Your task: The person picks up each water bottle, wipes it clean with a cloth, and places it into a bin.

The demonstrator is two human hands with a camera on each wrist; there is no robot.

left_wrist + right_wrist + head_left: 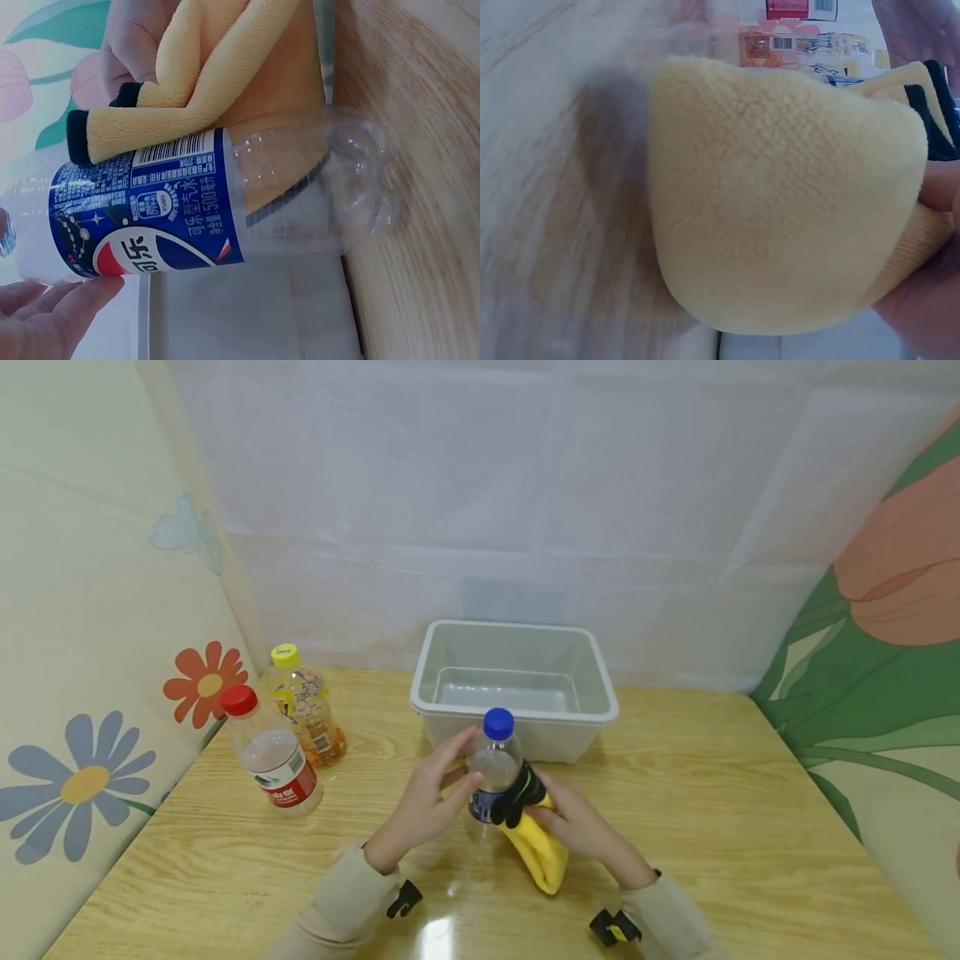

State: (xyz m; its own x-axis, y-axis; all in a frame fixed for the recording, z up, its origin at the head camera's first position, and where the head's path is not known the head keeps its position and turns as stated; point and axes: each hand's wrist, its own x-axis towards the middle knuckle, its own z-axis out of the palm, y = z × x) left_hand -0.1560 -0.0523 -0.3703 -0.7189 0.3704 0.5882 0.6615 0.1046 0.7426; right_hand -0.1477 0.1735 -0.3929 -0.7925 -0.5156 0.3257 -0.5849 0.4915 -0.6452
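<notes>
A clear plastic cola bottle [495, 768] with a blue cap and blue label stands upright in front of the grey bin. My left hand [431, 797] holds it by its upper part, thumb on one side and fingers on the other; in the left wrist view, fingertips [94, 296] touch the label's edge. A yellow plush toy [542, 847] with black-tipped limbs is gripped by my right hand [573, 822]. Its limbs lie against the bottle's label in the left wrist view. The toy's rounded yellow end [780, 202] fills the right wrist view and hides part of that hand.
A grey plastic bin [517, 714] stands at the back against the white cloth. Left of it are a red-capped water bottle [277, 760] and a yellow-capped bottle [307, 710] with some orange drink. Printed cloths flank the wooden table [712, 827].
</notes>
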